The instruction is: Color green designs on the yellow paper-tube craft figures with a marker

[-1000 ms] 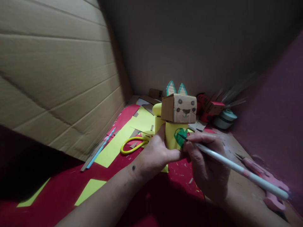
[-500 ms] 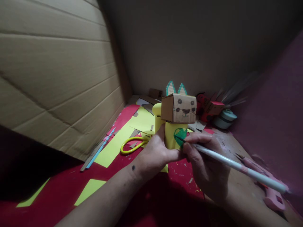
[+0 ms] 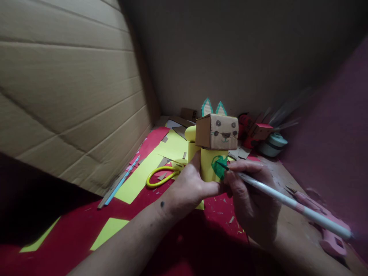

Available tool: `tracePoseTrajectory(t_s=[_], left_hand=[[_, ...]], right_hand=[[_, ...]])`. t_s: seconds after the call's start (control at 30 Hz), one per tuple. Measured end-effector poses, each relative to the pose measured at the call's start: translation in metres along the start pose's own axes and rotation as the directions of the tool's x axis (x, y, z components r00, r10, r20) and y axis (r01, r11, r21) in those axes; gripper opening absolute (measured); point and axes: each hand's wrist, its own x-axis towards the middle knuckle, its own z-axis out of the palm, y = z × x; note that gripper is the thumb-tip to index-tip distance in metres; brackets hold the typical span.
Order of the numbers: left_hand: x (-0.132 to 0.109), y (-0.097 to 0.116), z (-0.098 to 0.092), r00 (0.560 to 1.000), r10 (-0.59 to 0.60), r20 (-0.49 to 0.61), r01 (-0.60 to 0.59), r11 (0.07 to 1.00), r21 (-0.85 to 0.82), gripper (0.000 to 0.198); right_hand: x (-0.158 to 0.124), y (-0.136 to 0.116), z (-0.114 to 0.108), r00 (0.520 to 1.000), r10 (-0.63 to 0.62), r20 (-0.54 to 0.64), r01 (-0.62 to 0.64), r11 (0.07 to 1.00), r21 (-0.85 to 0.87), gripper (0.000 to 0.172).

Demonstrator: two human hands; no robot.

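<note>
Two teal ears top the cat (image 3: 217, 147): brown box head, yellow body, green patch; left hand (image 3: 191, 184) grips it, right hand (image 3: 250, 191) holds a pen (image 3: 287, 201).

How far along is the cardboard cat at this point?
Done: the cardboard head has a drawn face and teal-edged ears and sits on the yellow body. In hand: the left hand grips the body while the right hand holds a pen with its tip on the green heart. Left: the heart's colouring looks patchy, so some filling likely remains.
</note>
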Motion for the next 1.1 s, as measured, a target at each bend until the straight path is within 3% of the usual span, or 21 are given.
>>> tracePoseTrajectory(t_s=[0.57, 1.1], left_hand=[[-0.0012, 0.0006, -0.001, 1.0, 0.013, -0.005, -0.013, 1.0, 0.017, 0.068], [-0.0009, 0.0035, 0.0007, 1.0, 0.022, -0.013, -0.021, 0.999, 0.031, 0.062]], right_hand=[[-0.0016, 0.0017, -0.0002, 0.999, 0.031, -0.031, -0.031, 0.999, 0.024, 0.023], [0.0012, -0.0028, -0.0004, 0.997, -0.021, 0.071, 0.023, 1.0, -0.015, 0.025]])
